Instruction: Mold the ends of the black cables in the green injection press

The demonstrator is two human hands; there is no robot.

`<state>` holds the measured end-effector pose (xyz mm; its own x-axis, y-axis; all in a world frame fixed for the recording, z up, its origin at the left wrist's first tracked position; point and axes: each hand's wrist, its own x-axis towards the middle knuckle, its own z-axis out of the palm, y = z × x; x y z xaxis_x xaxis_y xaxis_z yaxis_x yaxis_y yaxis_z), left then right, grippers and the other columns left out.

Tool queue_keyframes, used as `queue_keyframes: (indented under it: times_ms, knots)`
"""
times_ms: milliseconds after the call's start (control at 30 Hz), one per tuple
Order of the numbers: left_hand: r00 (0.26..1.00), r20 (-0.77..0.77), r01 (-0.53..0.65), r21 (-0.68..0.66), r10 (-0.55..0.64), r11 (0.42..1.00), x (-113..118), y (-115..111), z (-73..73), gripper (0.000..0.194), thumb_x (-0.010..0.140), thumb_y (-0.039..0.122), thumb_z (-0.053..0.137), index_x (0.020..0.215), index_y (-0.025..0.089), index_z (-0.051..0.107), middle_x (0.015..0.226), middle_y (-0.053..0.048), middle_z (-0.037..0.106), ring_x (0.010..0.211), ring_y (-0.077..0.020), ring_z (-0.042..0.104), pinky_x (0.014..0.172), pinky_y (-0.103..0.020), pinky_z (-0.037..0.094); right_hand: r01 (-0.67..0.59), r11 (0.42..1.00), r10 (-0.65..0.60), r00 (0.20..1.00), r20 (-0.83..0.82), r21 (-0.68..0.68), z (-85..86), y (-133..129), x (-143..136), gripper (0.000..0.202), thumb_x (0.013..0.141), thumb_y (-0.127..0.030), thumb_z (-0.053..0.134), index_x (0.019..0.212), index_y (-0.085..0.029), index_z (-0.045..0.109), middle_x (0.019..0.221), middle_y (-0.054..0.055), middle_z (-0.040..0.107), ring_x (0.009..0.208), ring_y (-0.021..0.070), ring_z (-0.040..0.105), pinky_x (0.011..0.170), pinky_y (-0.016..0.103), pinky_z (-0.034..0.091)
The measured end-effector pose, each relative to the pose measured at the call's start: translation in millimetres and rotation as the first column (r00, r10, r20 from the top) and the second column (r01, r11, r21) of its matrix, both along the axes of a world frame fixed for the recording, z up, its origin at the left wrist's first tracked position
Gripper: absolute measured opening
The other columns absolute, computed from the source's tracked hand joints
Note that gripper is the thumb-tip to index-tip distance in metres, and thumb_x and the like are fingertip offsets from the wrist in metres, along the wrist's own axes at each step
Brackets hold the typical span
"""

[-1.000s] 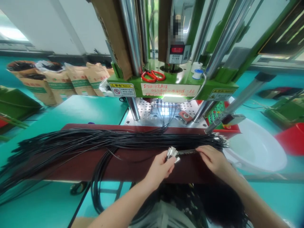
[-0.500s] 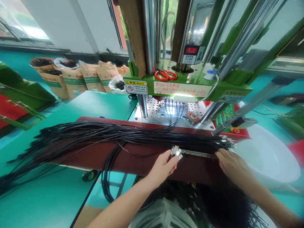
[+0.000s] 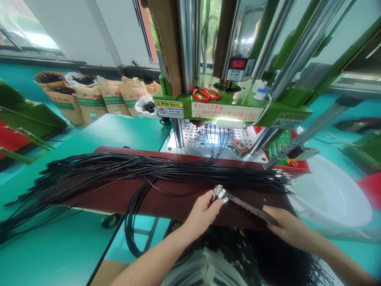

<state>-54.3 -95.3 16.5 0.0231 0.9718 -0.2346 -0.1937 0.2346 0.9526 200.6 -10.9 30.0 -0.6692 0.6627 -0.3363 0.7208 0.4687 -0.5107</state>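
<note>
My left hand (image 3: pixel 205 210) is closed round several cables, whose silvery connector ends (image 3: pixel 219 193) stick up past the fingers. A narrow metal strip (image 3: pixel 244 205) slants from beside those connectors down to my right hand (image 3: pixel 276 222), which grips its right end. Behind both hands, a long bundle of black cables (image 3: pixel 178 169) lies across the brown bench (image 3: pixel 178 204), with metal ends at the right. A looped group of black cables (image 3: pixel 133 218) hangs over the bench's front edge at the left of my left hand.
A green press (image 3: pixel 232 99) with red-handled scissors (image 3: pixel 206 94) stands behind the bench. Thin cables run into a lit metal fixture (image 3: pixel 216 137) beneath it. A white tub (image 3: pixel 336 194) and a red control box (image 3: pixel 300 165) are at the right, paper sacks (image 3: pixel 111 97) at the back left.
My right hand has come toward me with the strip's right end, so the strip now slants and stands apart from the cable bundle. My left hand has barely moved.
</note>
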Motion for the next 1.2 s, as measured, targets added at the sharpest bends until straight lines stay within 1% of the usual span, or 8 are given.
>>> queue_keyframes:
  times_ms: [67,167,367,467,700,1033,1100,1200]
  knots:
    - [0.993,-0.109,-0.047,0.068,0.054,0.997,0,-2,2.9,0.022,0.079,0.038,0.049,0.075,0.017,0.046,0.057,0.006,0.04,0.047,-0.0046,0.032,0.044,-0.018,0.027,0.107,0.945,-0.129,0.99,-0.051,-0.309,1.5,-10,-8,0.007,0.077,-0.021,0.043,0.071,-0.02,0.041,0.065,-0.003,0.049,0.042,0.0087,0.046,0.037,0.019,0.032]
    - [0.951,-0.295,-0.039,0.163,0.087,0.986,4,-6,8.8,0.022,0.079,0.036,0.049,0.075,0.015,0.051,0.065,0.003,0.05,0.059,-0.0078,0.041,0.057,-0.019,0.035,0.224,0.774,-0.37,0.919,-0.135,-0.591,-2.3,-25,-32,0.016,0.077,-0.029,0.049,0.071,-0.02,0.038,0.053,-0.009,0.038,0.029,0.0037,0.03,0.027,0.016,0.018]
    - [0.871,-0.49,0.066,0.185,0.034,0.981,16,0,4.1,0.02,0.08,0.035,0.048,0.083,0.016,0.056,0.073,0.0,0.06,0.063,-0.0112,0.049,0.062,-0.022,0.036,0.076,0.594,-0.714,0.508,-0.481,-0.801,-17.3,-31,-90,0.035,0.084,-0.05,0.04,0.073,-0.017,0.043,0.041,-0.009,0.037,0.025,0.0019,0.022,0.029,0.016,0.015]
    - [0.845,-0.533,0.053,0.163,0.043,0.985,19,6,-2.1,0.02,0.08,0.035,0.047,0.076,0.017,0.053,0.067,0.001,0.058,0.059,-0.0106,0.047,0.059,-0.022,0.035,0.081,0.587,-0.745,0.444,-0.498,-0.806,-21.1,-29,-102,0.041,0.087,-0.051,0.035,0.069,-0.016,0.045,0.038,-0.008,0.038,0.024,0.003,0.026,0.029,0.016,0.018]
    - [0.808,-0.587,0.043,0.152,0.055,0.987,19,11,-2.9,0.019,0.08,0.032,0.047,0.067,0.018,0.048,0.058,0.004,0.052,0.052,-0.009,0.041,0.053,-0.022,0.029,0.096,0.64,-0.717,0.432,-0.547,-0.762,-26.5,-31,-100,0.032,0.089,-0.044,0.036,0.075,-0.017,0.047,0.04,-0.009,0.039,0.024,0.0036,0.028,0.029,0.016,0.02]
    - [0.829,-0.557,0.052,0.172,0.054,0.984,21,10,-2.4,0.019,0.08,0.032,0.046,0.069,0.017,0.05,0.06,0.003,0.052,0.053,-0.0094,0.042,0.056,-0.022,0.032,0.261,0.799,-0.581,0.569,-0.582,-0.542,-17.7,-38,-103,0.033,0.088,-0.046,0.035,0.089,-0.016,0.049,0.038,-0.01,0.036,0.027,0.0047,0.029,0.03,0.017,0.019]
    - [0.855,-0.511,0.031,0.212,0.083,0.977,18,11,-0.9,0.021,0.081,0.033,0.046,0.068,0.017,0.049,0.061,0.003,0.05,0.056,-0.0093,0.041,0.057,-0.022,0.032,0.237,0.781,-0.597,0.552,-0.581,-0.578,-17.7,-38,-103,0.035,0.089,-0.046,0.035,0.099,-0.015,0.05,0.041,-0.009,0.038,0.027,0.0046,0.029,0.03,0.017,0.02]
    - [0.931,-0.331,-0.081,0.219,0.152,0.972,13,15,0.6,0.024,0.082,0.038,0.042,0.074,0.017,0.048,0.062,0.003,0.045,0.056,-0.0083,0.04,0.054,-0.02,0.032,0.22,0.693,-0.701,0.428,-0.57,-0.687,-20.9,-38,-102,0.04,0.088,-0.046,0.037,0.118,-0.019,0.043,0.049,-0.007,0.044,0.028,0.0039,0.028,0.029,0.017,0.019]
